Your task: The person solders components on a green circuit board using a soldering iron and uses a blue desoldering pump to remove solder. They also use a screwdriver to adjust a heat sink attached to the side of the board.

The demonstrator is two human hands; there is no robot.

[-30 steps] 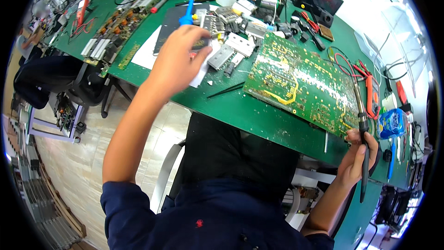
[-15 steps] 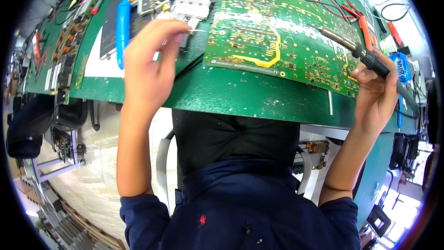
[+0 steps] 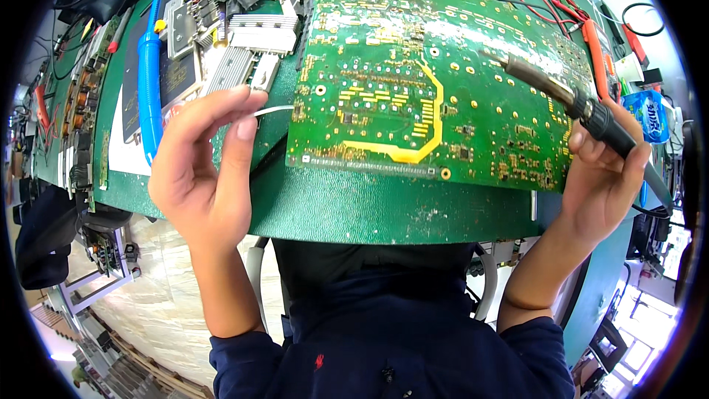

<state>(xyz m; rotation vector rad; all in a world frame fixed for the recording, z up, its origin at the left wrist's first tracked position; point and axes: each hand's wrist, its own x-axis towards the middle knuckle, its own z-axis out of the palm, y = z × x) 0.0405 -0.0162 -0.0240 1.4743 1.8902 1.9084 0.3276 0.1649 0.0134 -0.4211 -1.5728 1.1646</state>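
Observation:
A large green circuit board (image 3: 473, 92) lies on the green bench, a thick yellow strip running across its near left part. Pinched between thumb and fingers of my left hand (image 3: 207, 166) is a thin silvery solder wire (image 3: 275, 109). Its free end reaches the board's left edge; whether it touches cannot be made out. My right hand (image 3: 602, 177) grips a soldering iron (image 3: 550, 85) by its black handle, over the board's right side. The iron's metal barrel points left and away from me, and its tip appears above the board's middle.
Left of the board, metal heat sinks (image 3: 262, 33) and loose components lie piled near a blue desoldering pump (image 3: 150, 74). Another board strip (image 3: 77, 114) is at the far left. To the right are a red-orange multimeter (image 3: 597, 55), test leads and a blue packet (image 3: 646, 117).
My left hand has come lower and slightly left with the solder wire. The board and bench appear lower and larger in view. The soldering iron stays in my right hand.

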